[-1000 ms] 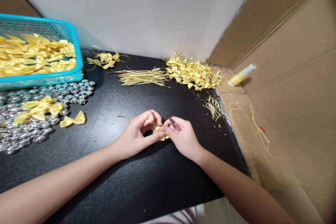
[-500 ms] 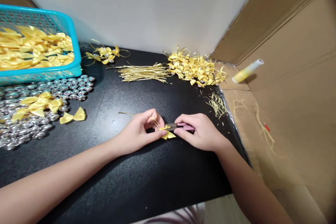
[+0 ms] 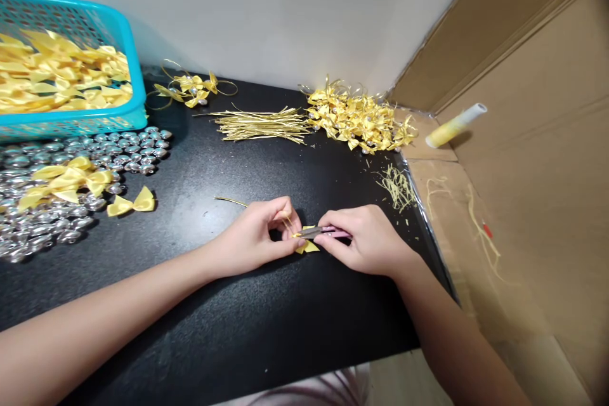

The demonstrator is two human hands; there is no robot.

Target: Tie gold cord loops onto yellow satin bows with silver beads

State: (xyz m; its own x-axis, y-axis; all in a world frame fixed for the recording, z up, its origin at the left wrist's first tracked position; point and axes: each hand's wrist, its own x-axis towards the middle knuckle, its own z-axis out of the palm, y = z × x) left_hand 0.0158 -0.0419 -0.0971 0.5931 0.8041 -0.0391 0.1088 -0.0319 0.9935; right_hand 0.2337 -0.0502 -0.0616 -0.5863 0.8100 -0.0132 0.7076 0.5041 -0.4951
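My left hand [image 3: 257, 238] pinches a small yellow ribbon bow [image 3: 307, 245] with a gold wire [image 3: 233, 201] trailing off to the left, just above the black table [image 3: 214, 317]. My right hand [image 3: 364, 238] is closed around small pink-handled snips [image 3: 323, 232], whose blades point left and meet the bow between my two hands.
A turquoise basket [image 3: 118, 117] of yellow bows stands at the back left. Silver beads [image 3: 57, 216] and loose bows [image 3: 130, 203] lie at the left. A bundle of gold wires [image 3: 261, 125] and a pile of finished bows [image 3: 356, 120] lie at the back. A glue stick [image 3: 454, 127] rests on cardboard at the right.
My right hand turned the snips from pointing up and away to lying flat, with the blades now at the bow. My left hand kept its pinch on the bow.
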